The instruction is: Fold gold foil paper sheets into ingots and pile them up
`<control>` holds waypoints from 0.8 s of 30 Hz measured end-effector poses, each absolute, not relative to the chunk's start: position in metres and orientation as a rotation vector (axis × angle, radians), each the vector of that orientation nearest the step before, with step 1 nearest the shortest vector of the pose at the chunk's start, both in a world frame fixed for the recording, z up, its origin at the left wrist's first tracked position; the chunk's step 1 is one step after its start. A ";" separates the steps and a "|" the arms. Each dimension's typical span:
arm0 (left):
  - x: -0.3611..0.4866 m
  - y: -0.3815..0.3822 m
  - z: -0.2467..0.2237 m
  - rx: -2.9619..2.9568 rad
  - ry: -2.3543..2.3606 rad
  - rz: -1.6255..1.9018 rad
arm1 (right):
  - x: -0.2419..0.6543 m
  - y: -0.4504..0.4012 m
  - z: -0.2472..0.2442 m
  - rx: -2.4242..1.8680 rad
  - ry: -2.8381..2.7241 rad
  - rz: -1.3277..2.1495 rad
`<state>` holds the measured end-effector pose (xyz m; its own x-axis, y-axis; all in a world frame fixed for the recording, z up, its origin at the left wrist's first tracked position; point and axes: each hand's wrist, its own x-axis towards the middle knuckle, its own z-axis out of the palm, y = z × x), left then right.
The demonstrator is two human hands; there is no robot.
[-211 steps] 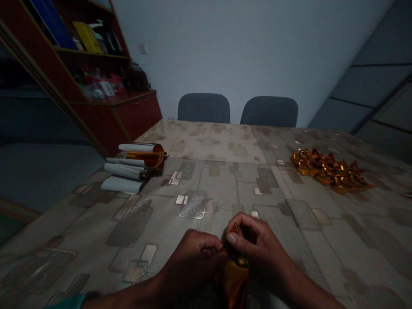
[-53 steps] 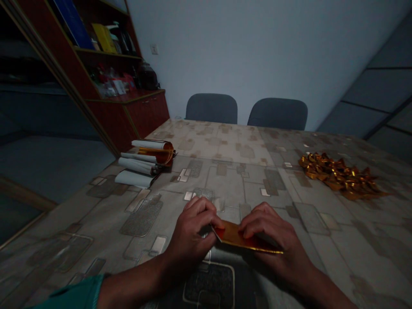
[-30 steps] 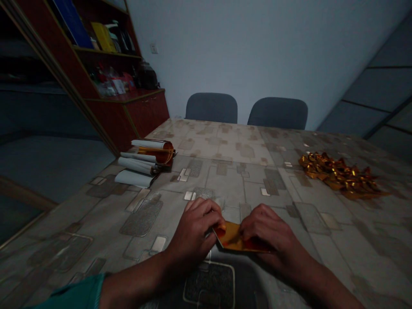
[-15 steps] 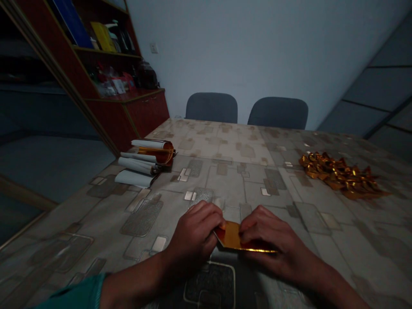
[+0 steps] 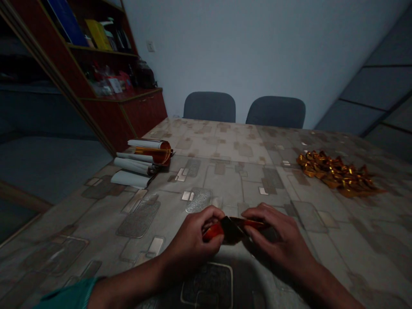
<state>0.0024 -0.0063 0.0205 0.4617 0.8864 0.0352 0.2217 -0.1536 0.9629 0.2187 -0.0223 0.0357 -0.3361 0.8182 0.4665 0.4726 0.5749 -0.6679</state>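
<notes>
Between my hands is a small folded piece of gold foil paper [image 5: 232, 231], its faces glinting orange and dark. My left hand [image 5: 195, 234] pinches its left end between thumb and curled fingers. At the other end, my right hand [image 5: 280, 234] grips the paper with the thumb below and the fingers above. The paper is held just over the table, and part of it is hidden by my fingers. To the right lies a heap of folded gold foil pieces [image 5: 337, 175].
Curled foil sheets with pale backs [image 5: 133, 163] lie at the table's left edge. The table [image 5: 222, 146] has a patterned cover. Two grey chairs [image 5: 209, 107] stand behind it against the wall. A red-brown cabinet [image 5: 141, 109] with shelves is at the far left.
The flat gold strip has been turned and tilted into a narrower, angled shape. My left thumb has come round to its near side, and my right fingers have shifted along it.
</notes>
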 end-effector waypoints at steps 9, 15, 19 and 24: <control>-0.001 -0.009 0.011 1.932 1.084 0.650 | 0.214 -0.021 0.027 -1.140 -2.129 0.635; -0.002 -0.006 0.009 2.414 1.066 0.681 | 0.214 -0.019 0.020 -1.263 -2.171 0.681; -0.003 -0.004 0.010 2.616 0.945 0.576 | 0.213 -0.020 0.020 -1.266 -2.238 0.668; -0.009 -0.004 0.018 2.728 0.875 0.453 | 0.213 -0.020 0.020 -1.287 -2.317 0.561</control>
<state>-0.0091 -0.0036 0.0181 0.7725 0.5967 0.2175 0.5221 -0.7916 0.3173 0.2127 -0.0204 0.0203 -0.4773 0.8619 0.1712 0.6882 0.4877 -0.5371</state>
